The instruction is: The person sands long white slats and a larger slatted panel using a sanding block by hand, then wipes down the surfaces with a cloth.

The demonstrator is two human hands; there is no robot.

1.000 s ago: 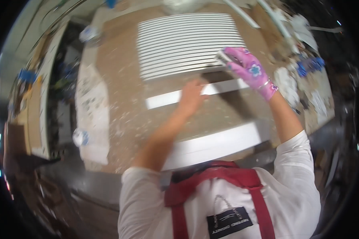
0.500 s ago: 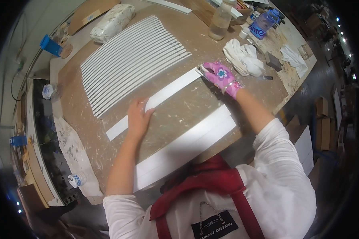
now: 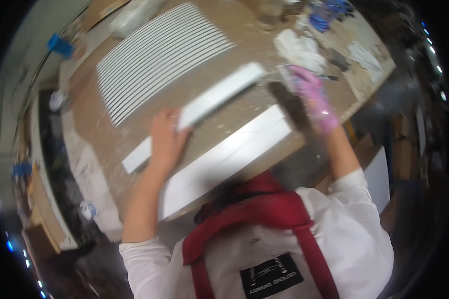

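With our left hand [image 3: 166, 142] curled, we are holding one central white slat [image 3: 222, 94]; our right gloved hand [image 3: 313, 97] is clasping a blurred pale block [image 3: 286, 78]. The far-left slat row [image 3: 159, 60] is apparently lying finished; near white boards [image 3: 229, 158] are seemingly waiting.

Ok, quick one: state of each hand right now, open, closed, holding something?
Left hand: bare, closed on a long white strip.
Right hand: gloved, closed on a small greyish object, too blurred to identify.
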